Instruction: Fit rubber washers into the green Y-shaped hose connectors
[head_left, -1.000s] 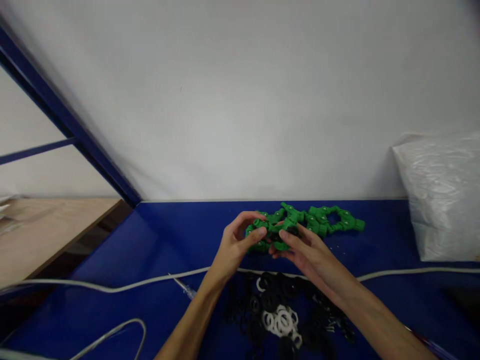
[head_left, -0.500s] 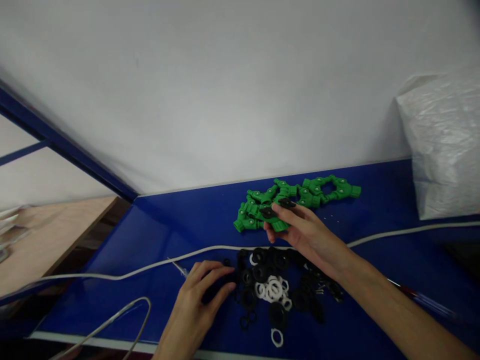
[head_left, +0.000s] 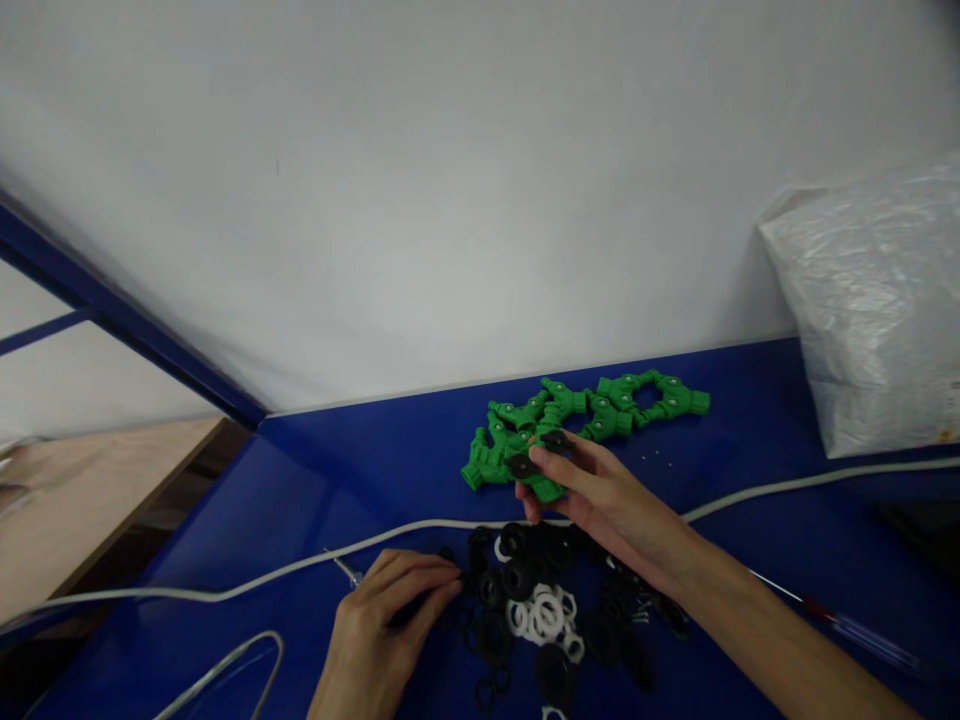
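Note:
My right hand (head_left: 611,500) is closed around a green Y-shaped hose splitter (head_left: 551,489) with two black valve levers (head_left: 523,466). The thumb presses beside the levers. More green Y-shaped splitters (head_left: 684,399) lie behind it along the wall. At the left edge of the loose parts, my left hand (head_left: 379,625) has its thumb and fingertips drawn together; whatever is between them is too dark to make out. Black rings and caps (head_left: 493,638) surround a small heap of white ring nuts (head_left: 547,616) in front of me.
A white cable (head_left: 277,575) crosses the blue table (head_left: 360,460). A screwdriver with a clear handle (head_left: 874,640) lies at right, near small screws (head_left: 640,612). A thin pointed tool (head_left: 346,570) sits beside my left hand. A white plastic bag (head_left: 877,330) stands against the wall.
My left thumb and fingertips have come together from a wider gap. The right hand keeps hold of the green hose splitter. The view has tilted, so the table appears lower.

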